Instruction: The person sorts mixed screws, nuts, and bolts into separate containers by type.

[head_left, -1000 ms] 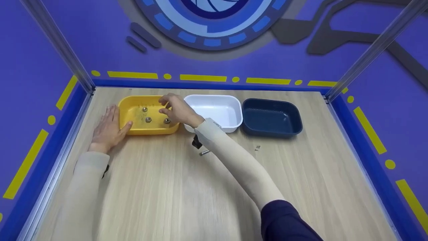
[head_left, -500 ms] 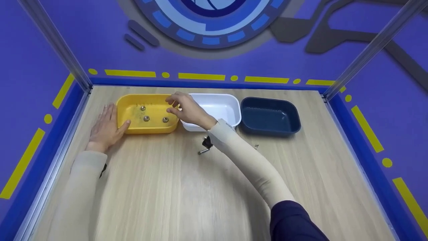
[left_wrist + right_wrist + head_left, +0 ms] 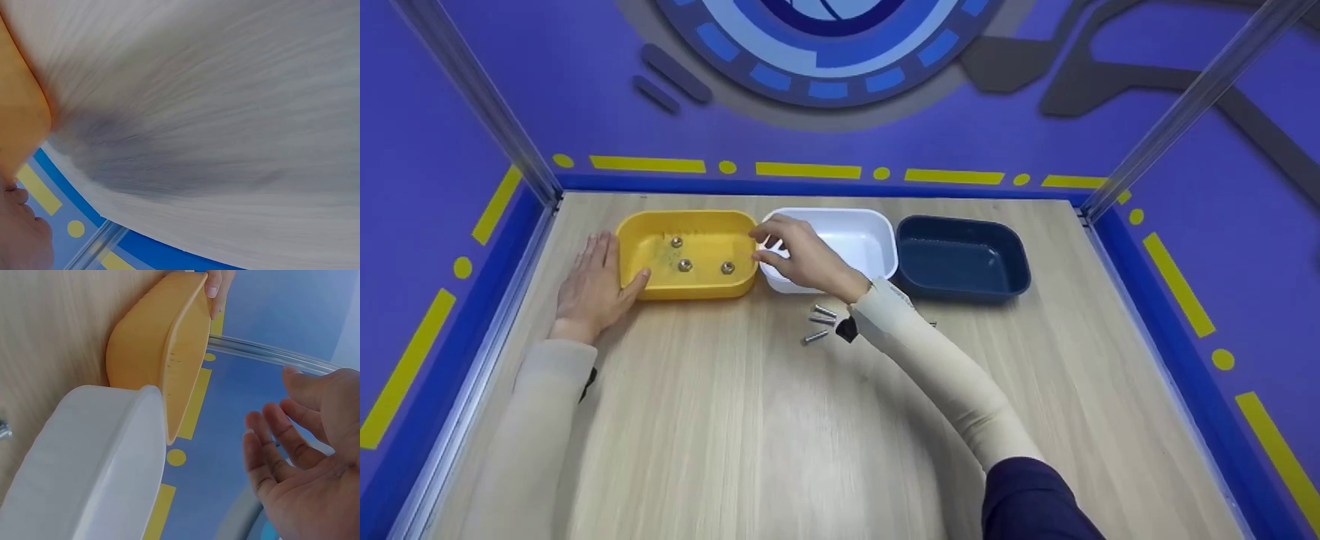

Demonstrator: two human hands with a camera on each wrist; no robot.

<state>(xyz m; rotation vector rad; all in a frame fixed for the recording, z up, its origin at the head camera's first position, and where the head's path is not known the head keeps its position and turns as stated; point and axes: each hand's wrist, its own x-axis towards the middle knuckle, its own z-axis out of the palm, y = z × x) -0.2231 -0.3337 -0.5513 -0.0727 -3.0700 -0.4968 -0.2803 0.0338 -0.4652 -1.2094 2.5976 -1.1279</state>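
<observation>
My left hand lies flat against the left end of a yellow bin, fingers straight, thumb over its front rim. Inside this bin sit three metal nuts: one nut farther back, one nut near the middle and one nut toward the right. Above the left end of a white bin hovers my right hand. Its fingers are loosely bent with nothing between them, as the right wrist view also shows of the hand. The left wrist view catches only part of the left hand.
A dark blue bin stands right of the white one, all three in a row at the back. Bolts lie on the wooden table before the white bin. Another small metal piece shows past the right sleeve. Panels enclose the table.
My right hand has moved right, from over the yellow bin to over the white bin's left end. More bolts show beside its wrist. The left hand stays in place.
</observation>
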